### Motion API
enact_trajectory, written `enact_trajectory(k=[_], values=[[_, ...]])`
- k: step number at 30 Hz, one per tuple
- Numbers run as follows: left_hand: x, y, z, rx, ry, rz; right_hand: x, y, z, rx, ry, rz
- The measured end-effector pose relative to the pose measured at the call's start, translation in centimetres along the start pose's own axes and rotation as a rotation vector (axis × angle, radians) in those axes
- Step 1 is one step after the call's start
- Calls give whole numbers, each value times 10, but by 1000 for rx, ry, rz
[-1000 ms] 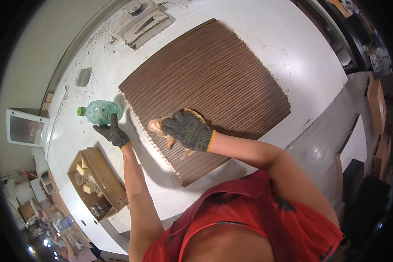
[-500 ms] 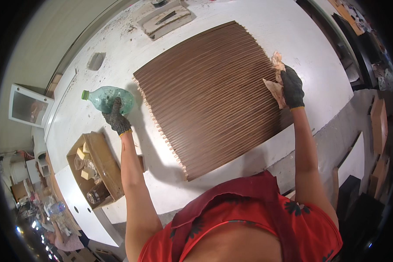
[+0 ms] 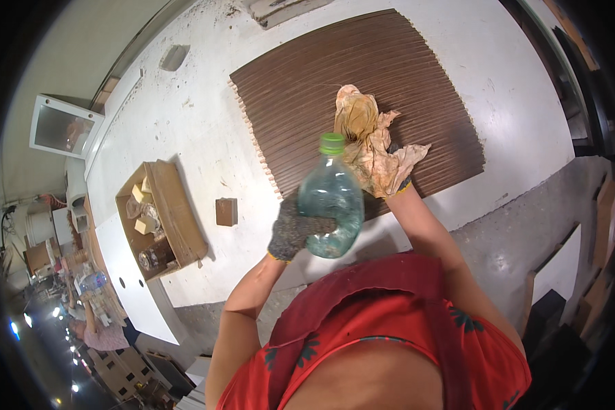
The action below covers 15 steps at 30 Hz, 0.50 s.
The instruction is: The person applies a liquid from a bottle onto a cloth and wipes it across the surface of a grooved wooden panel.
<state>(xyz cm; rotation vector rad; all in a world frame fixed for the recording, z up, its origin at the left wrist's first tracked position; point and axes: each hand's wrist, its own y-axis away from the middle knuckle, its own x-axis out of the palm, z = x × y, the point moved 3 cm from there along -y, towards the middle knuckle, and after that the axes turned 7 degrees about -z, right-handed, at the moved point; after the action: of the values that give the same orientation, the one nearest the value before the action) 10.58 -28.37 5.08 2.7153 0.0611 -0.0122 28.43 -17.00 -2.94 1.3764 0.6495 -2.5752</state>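
Observation:
My left hand, in a dark grey work glove, is wrapped round a clear green plastic bottle with a green cap. The bottle stands nearly upright over the near edge of a brown ribbed wood panel. Just right of the bottle, my right hand is mostly covered by a stained, crumpled cloth that it holds over the panel. Only bits of that glove and its yellow cuff edge show. The panel lies flat on a white worktable, its pale ridge ends showing along the left side.
Left on the table stands an open cardboard box with pale yellow blocks and a jar inside. A small brown block lies beside it. A grey tray sits at the far edge. Further left, another person is visible in the background.
The bottle has come right in my left hand and turned from lying sideways to cap up. My right hand has brought the cloth left from the panel's right edge, beside the bottle.

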Motion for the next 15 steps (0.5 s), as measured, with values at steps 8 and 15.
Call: enact_trajectory(k=[8, 15], values=[[50, 20, 11, -276, 453, 219, -15, 10, -15, 293, -879, -4], [54, 26, 5, -286, 538, 239, -36, 10, 1, 163, -393, -6]])
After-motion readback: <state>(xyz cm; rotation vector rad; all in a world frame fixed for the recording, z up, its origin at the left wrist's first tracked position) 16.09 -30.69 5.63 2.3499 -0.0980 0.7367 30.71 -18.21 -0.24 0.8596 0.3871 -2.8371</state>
